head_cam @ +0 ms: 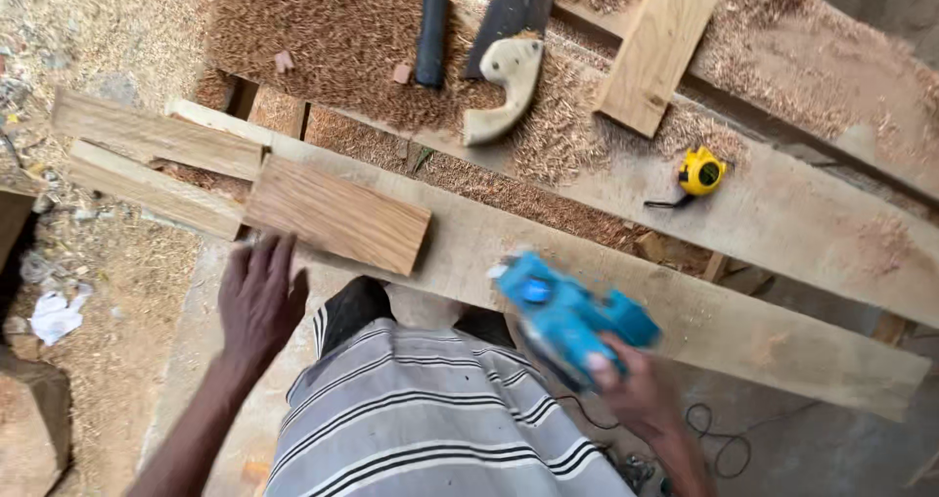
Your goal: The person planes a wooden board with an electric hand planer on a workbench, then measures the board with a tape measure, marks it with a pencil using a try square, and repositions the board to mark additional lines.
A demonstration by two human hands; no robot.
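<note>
The right hand grips a blue power planer by its rear handle, fingers clenched round it, just near of the long plank that runs from far left to near right. The tool is blurred, so whether its sole touches the plank is hard to say. It looks fairly heavy and rigid, with a smooth plastic shell; the handle is the sound place to hold it, well away from the underside, and its black cord trails to the floor at the near right. The left hand is spread open and holds nothing, its fingertips just near a short brown board lying on the plank. That board looks stiff, dense and rough-faced, best taken by its long edges.

Counted: one planer, one short brown board, one pale offcut at the far right, two lighter boards at the left, one handsaw, one dark bar, one yellow tape measure. Shavings cover the table.
</note>
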